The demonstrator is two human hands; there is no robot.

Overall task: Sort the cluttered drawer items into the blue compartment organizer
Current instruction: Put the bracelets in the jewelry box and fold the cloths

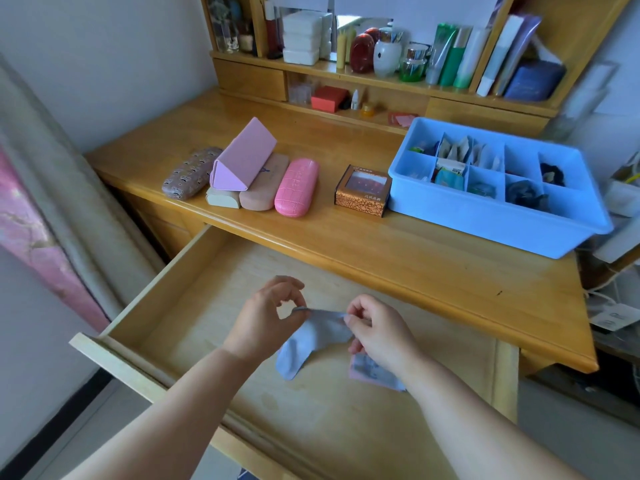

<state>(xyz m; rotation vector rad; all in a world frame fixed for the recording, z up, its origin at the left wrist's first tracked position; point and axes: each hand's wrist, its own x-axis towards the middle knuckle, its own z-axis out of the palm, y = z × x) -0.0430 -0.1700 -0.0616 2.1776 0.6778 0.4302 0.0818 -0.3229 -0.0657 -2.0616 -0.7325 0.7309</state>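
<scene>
Both hands pinch the top edge of a blue cloth [311,341] over the open drawer [194,306]: left hand [266,320] at one corner, right hand [377,330] at the other. Bare drawer floor surrounds them. The organizer [485,216] sits up-right on the desk.

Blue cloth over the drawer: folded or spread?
Partly spread. The left hand and right hand pinch the top edge of the blue cloth, stretched between them; the rest hangs loose.

left hand [268,317]: pinching with thumb and forefinger | right hand [375,327]: pinching, fingers curling | both forearms reaching forward, hands near each other
</scene>
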